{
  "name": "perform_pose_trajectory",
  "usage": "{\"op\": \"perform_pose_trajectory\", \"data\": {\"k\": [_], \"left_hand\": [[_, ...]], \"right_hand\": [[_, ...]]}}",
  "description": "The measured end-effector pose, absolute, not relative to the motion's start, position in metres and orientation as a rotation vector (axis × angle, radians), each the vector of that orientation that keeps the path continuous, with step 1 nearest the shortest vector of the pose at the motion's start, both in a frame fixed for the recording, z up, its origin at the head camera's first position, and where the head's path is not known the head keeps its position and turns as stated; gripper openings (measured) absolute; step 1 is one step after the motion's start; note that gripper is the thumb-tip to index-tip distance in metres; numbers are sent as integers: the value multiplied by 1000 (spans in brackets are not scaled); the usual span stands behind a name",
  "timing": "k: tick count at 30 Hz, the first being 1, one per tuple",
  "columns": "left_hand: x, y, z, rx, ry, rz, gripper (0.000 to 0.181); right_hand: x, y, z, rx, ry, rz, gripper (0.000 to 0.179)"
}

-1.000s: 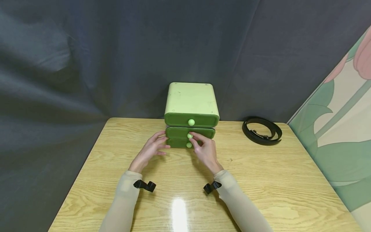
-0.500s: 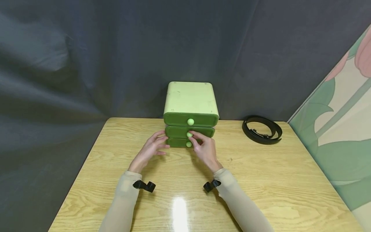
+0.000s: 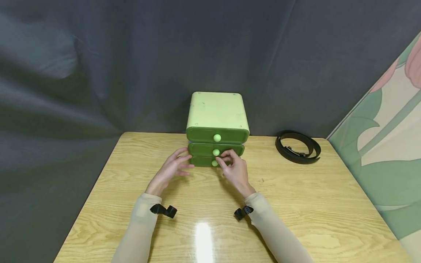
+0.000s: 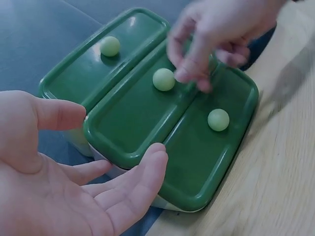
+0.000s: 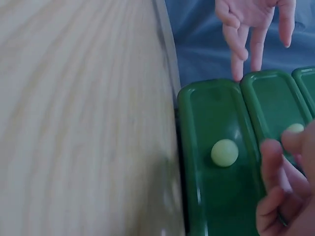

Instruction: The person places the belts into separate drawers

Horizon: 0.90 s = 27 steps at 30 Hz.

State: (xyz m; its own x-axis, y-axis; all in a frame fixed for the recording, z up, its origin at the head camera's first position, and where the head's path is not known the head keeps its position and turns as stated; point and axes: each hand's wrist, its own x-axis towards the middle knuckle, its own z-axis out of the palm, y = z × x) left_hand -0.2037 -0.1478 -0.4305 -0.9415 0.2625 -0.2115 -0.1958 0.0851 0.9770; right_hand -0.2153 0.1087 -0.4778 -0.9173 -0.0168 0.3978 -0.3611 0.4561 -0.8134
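A small chest of drawers (image 3: 217,109) has a pale green top and three dark green fronts, each with a round pale knob. My right hand (image 3: 235,171) is in front of the two lower drawers, fingers bent and nothing between them. In the left wrist view its thumb sits right beside the middle knob (image 4: 163,79), and the hand is blurred. My left hand (image 3: 171,170) reaches to the left side of the chest with fingers spread, its fingertips at the edge of the middle and bottom fronts. The bottom knob (image 5: 224,153) shows uncovered in the right wrist view.
A coiled black belt (image 3: 297,159) with a metal buckle lies at the back right of the wooden table (image 3: 279,204). Behind the table hangs a dark curtain (image 3: 158,65), and a floral panel (image 3: 391,146) stands along the right.
My right hand has let go of the middle knob and shifted slightly right and down from it. My left hand stays beside the chest.
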Motion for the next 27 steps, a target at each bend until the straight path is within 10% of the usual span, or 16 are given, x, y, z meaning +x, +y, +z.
{"op": "perform_pose_trajectory", "data": {"k": [14, 27], "left_hand": [[-205, -147, -426, 68, 2018, 1958, 63], [-203, -145, -432, 33, 2020, 1975, 63]], "right_hand": [[-222, 114, -488, 544, -2720, 1295, 29], [-224, 102, -493, 129, -2635, 1535, 43]]}}
